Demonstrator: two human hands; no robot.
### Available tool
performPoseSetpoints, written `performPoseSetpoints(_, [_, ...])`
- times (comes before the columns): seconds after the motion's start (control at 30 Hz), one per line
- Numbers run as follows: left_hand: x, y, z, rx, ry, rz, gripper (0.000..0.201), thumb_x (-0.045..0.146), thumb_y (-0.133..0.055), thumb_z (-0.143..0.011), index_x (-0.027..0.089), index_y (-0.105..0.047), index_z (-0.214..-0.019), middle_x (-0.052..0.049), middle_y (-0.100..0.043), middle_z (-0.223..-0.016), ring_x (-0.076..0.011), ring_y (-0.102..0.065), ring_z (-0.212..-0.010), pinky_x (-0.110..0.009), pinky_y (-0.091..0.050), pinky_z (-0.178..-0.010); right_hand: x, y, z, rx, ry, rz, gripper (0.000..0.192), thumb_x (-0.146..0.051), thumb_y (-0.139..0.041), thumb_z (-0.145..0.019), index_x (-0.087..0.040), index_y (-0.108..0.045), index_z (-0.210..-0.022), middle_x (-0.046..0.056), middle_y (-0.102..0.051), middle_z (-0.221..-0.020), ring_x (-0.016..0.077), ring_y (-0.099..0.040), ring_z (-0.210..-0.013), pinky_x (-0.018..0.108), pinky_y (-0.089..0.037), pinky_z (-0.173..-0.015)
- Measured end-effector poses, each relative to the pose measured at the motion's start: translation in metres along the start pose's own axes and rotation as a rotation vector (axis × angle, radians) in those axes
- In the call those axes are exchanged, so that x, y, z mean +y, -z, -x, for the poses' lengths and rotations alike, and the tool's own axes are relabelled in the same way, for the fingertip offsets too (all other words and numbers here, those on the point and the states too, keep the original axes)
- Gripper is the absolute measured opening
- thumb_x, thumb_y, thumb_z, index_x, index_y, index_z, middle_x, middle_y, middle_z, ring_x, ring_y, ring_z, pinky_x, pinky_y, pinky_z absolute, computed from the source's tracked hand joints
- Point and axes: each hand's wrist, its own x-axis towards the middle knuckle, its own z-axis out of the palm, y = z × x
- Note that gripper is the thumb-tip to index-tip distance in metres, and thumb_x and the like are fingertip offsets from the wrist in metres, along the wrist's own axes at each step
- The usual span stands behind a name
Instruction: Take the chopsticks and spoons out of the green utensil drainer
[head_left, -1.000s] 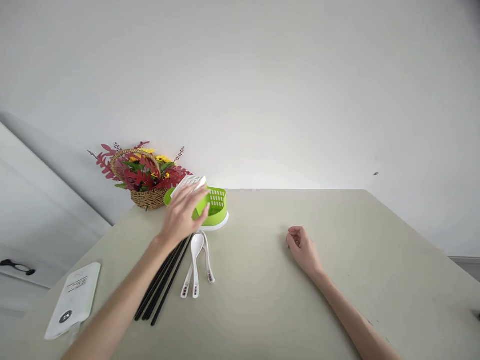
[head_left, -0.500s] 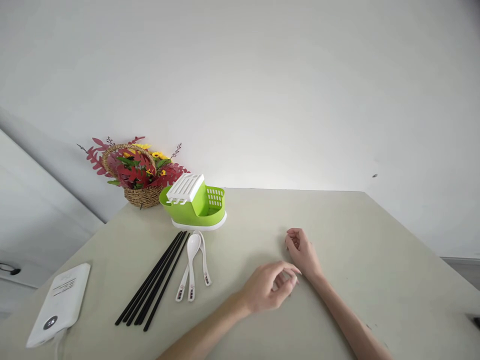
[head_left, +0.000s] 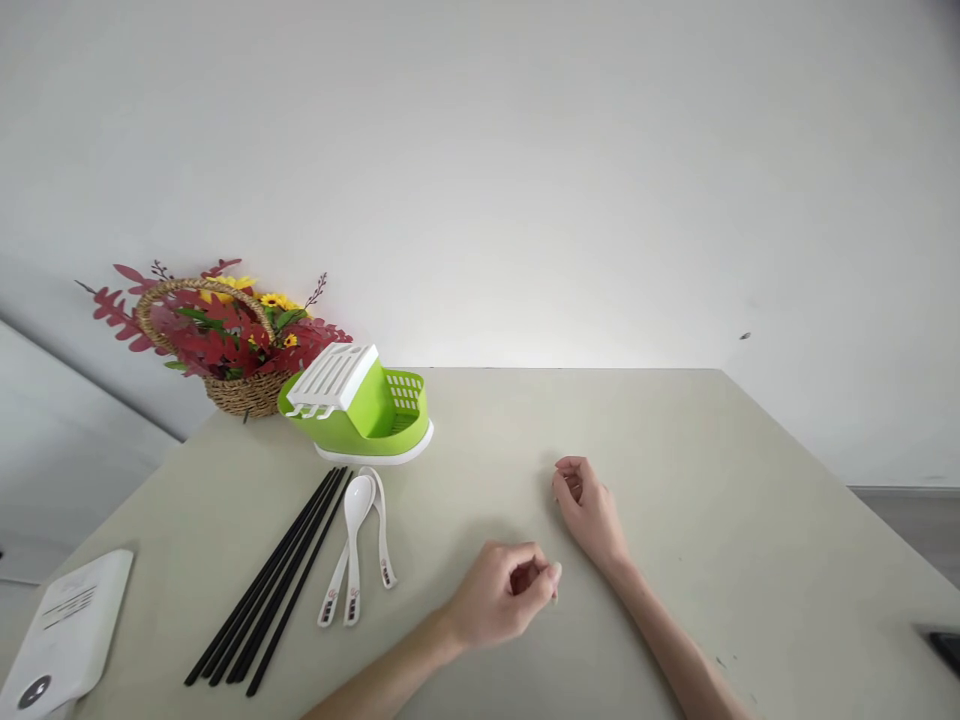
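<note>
My left hand (head_left: 502, 598) rests on the beige table (head_left: 712, 480), fingers curled in, holding nothing. My right hand (head_left: 586, 508) lies just beyond it, loosely curled and empty too. To the left of my left hand lie several white spoons (head_left: 355, 545) and a bundle of black chopsticks (head_left: 270, 580). Behind them stands a green cutlery holder (head_left: 360, 412) with a white slotted lid.
A wicker basket of red and yellow flowers (head_left: 214, 340) stands at the table's far left corner against the wall. A white power bank (head_left: 60, 630) lies at the near left edge. A dark object (head_left: 943, 648) shows at the right edge.
My left hand left the green cutlery holder and came back right and toward me, settling on the table near my right hand. The view shifted slightly to the right.
</note>
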Motion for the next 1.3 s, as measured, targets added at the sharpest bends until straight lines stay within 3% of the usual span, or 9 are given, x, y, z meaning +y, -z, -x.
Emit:
performPoseSetpoints(0.4, [0.007, 0.004, 0.001, -0.021, 0.025, -0.038, 0.043, 0.048, -0.052, -0.103, 0.017, -0.060, -0.074, 0.005, -0.045, -0.057, -0.0081, -0.036, -0.051, -0.022, -0.029, -0.050, -0.015, 0.004, 0.001, -0.022, -0.032, 0.030, 0.025, -0.047, -0.048, -0.095, -0.025, -0.056, -0.105, 0.003, -0.073, -0.088, 0.0197, -0.064, -0.068, 0.033, -0.050, -0.066])
performPoseSetpoints(1.3, [-0.001, -0.007, 0.002, 0.044, -0.101, -0.104, 0.035, 0.039, -0.055, -0.100, 0.018, -0.062, -0.073, 0.006, -0.052, -0.054, -0.0079, -0.046, -0.050, -0.022, -0.036, -0.056, 0.002, 0.004, 0.004, -0.046, 0.021, 0.103, 0.023, -0.044, -0.051, -0.093, -0.026, -0.059, -0.104, 0.003, -0.073, -0.095, 0.0203, -0.067, -0.077, 0.034, -0.051, -0.075])
